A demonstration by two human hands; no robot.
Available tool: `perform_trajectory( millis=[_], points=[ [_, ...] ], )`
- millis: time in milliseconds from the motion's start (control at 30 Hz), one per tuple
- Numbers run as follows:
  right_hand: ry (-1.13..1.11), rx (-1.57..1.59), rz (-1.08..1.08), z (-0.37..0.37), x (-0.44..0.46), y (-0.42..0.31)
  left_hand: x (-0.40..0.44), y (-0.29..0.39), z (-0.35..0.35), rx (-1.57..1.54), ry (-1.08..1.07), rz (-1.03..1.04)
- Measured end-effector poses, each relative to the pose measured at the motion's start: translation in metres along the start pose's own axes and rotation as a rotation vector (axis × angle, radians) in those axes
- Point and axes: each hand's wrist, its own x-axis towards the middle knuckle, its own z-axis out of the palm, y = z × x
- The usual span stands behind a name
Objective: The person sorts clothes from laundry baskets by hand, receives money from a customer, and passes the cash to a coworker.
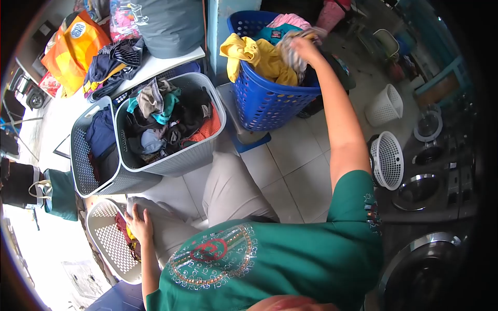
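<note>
At the blue perforated plastic basket [259, 106], the right hand [305, 51] is nearer, grasping beige-grey patterned cloth [293, 61]; the left hand [140, 224], released, rests on grey trousers [171, 230], well apart.

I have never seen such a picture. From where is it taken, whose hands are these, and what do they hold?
There is no robot: one camera, worn on a person's head, looks forward and down. The green shirt and grey trousers are the wearer's own. The wearer's bare right hand holds a patterned cloth at the blue basket, where a yellow garment also lies. The bare left hand rests on the trousers, holding nothing visible. The white table bears an orange bag and dark clothes.
</note>
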Motion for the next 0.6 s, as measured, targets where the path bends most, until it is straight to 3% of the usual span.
perform_trajectory(
  millis=[67,100,133,167,200,233,300,333,367,433,467,567,600],
  points=[
    [-0.326,0.204,0.108,0.008,-0.018,-0.022,0.002,-0.001,0.001,-0.018,-0.007,0.014],
    [-0.137,0.309,0.274,0.005,-0.023,-0.033,0.002,-0.002,0.003,-0.043,0.008,0.018],
    [0.095,0.383,0.178,0.004,-0.021,-0.012,0.003,-0.002,0.003,-0.039,0.010,0.016],
    [0.470,-0.050,0.147,-0.019,-0.048,-0.057,0.002,-0.003,0.002,-0.056,0.021,0.020],
    [0.573,-0.237,0.277,-0.030,-0.055,-0.047,0.001,-0.003,0.001,-0.074,0.030,0.022],
    [0.564,-0.323,0.259,-0.040,-0.068,-0.018,0.001,-0.001,-0.003,-0.080,0.025,0.012],
    [0.369,-0.536,0.494,-0.048,-0.107,0.006,0.004,-0.004,-0.001,-0.093,0.028,0.001],
    [0.257,-0.264,0.617,-0.043,-0.122,0.046,0.005,-0.007,0.001,-0.114,0.033,-0.005],
    [0.294,0.400,0.968,-0.048,-0.144,-0.026,0.007,-0.008,0.003,-0.094,0.039,-0.003],
    [0.401,0.977,0.989,-0.023,-0.167,-0.029,0.008,-0.006,0.002,-0.084,0.037,-0.003],
    [0.542,1.031,1.063,-0.010,-0.169,-0.072,0.007,-0.003,0.001,-0.073,0.034,0.002],
    [0.393,1.437,0.920,0.021,-0.163,-0.077,0.006,0.009,-0.004,-0.004,0.003,-0.008],
    [0.427,1.466,0.984,0.015,-0.159,-0.082,0.005,0.010,-0.003,0.019,0.003,-0.002]
  ],
)
